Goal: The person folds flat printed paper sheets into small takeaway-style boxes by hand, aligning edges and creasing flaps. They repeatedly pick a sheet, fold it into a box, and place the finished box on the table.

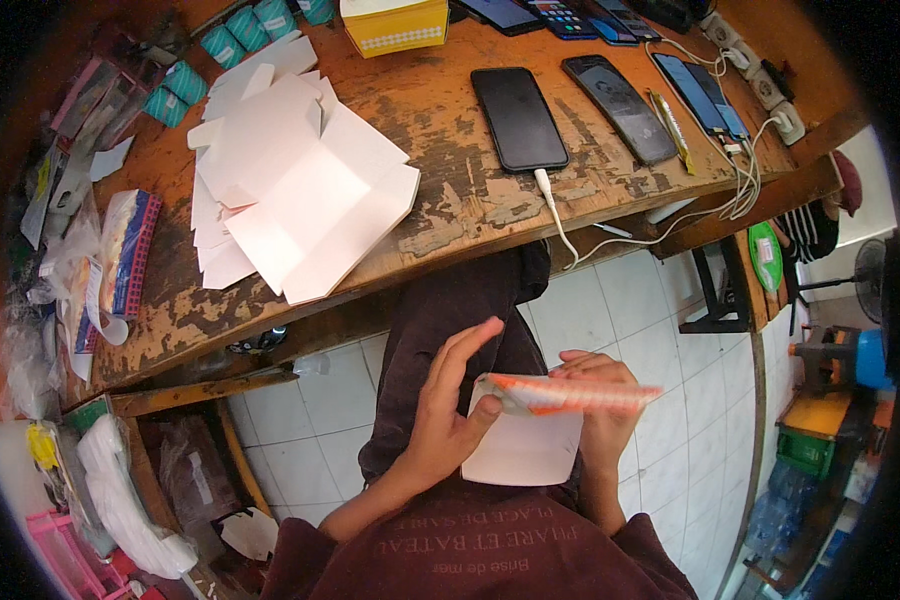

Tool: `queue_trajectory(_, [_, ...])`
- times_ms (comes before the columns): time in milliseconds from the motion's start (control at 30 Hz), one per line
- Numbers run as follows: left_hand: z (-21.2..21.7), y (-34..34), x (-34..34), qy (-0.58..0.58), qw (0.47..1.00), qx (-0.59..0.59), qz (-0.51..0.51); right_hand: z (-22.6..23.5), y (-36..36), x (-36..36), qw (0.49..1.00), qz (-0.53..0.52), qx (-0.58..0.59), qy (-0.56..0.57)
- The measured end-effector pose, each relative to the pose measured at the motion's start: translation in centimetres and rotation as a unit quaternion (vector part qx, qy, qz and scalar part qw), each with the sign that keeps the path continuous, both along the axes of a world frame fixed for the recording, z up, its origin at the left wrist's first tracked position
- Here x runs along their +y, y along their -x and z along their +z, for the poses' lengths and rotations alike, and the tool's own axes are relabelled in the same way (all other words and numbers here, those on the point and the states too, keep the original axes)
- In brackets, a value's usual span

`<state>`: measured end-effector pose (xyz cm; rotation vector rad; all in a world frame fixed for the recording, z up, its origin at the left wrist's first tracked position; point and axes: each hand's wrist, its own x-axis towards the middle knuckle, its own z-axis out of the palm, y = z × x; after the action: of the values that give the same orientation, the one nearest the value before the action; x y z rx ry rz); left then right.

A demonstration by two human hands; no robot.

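Over my lap is a partly folded cardboard box [522,450], white inside, with an orange-and-white printed flap [570,394] blurred by motion. My right hand [608,438] grips its right side, some fingers hidden behind the flap. At the box's left edge, my left hand [446,405] has its fingers stretched out and apart, the thumb touching the box near the flap's end. A pile of flat white cardboard blanks [290,180] lies on the worn wooden table [430,230] ahead, its near corner by the table's front edge.
Phones [519,118] lie at the table's right, one with a white cable [553,215] hanging over the edge. A yellow box [395,26] and teal rolls [225,45] stand at the back. Plastic-wrapped packs [130,250] sit at left. A fan [868,280] stands far right.
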<state>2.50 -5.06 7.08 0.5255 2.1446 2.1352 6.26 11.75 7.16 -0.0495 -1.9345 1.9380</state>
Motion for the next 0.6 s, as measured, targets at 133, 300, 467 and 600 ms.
queue_trajectory(133, [-2.4, -0.9, -0.3, -0.155, 0.956, -0.233, -0.083, 1.0, 1.1, -0.7, 0.996, 0.025, 0.058, -0.061])
queue_trajectory(300, [-2.0, -2.2, -0.4, -0.168, 0.969, -0.161, 0.077, 0.6, 1.7, -1.3, 0.997, 0.072, -0.032, 0.014])
queue_trajectory(467, [-1.8, -2.5, -0.3, -0.13, 0.948, -0.253, 0.144, 0.1, -0.3, -1.6, 0.984, 0.076, -0.158, 0.012])
queue_trajectory(600, [-0.4, -1.3, 0.5, -0.099, 0.989, -0.111, 0.01, -1.6, -0.9, -1.0, 0.986, -0.023, -0.133, 0.094])
